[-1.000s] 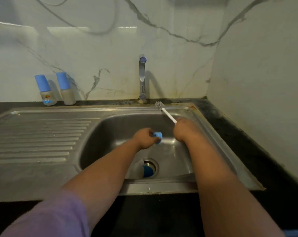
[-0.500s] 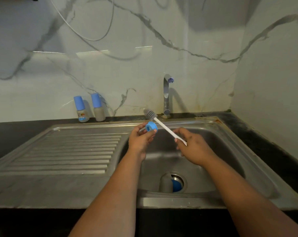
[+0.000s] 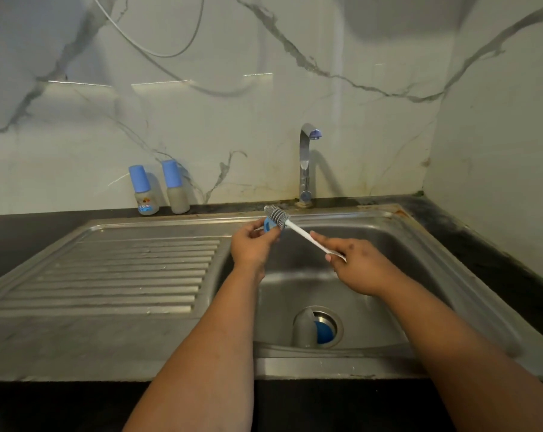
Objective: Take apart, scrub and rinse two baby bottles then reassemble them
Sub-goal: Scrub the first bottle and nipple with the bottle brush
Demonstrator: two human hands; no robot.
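We see the left hand [image 3: 251,248] pinching a small blue plastic bottle ring [image 3: 268,224] above the stainless steel sink [image 3: 388,241], near its back rim; the right hand [image 3: 356,265] grips the white handle of a grey-bristled bottle brush [image 3: 295,230], its head touching the ring; the hands are apart. Behind the sink's ribbed drainboard [image 3: 123,269], two small cloudy baby bottles with blue caps [image 3: 159,188] stand upright against the marble wall; another blue part [image 3: 324,332] lies in the sink's drain; the chrome tap [image 3: 306,165] stands behind the sink.
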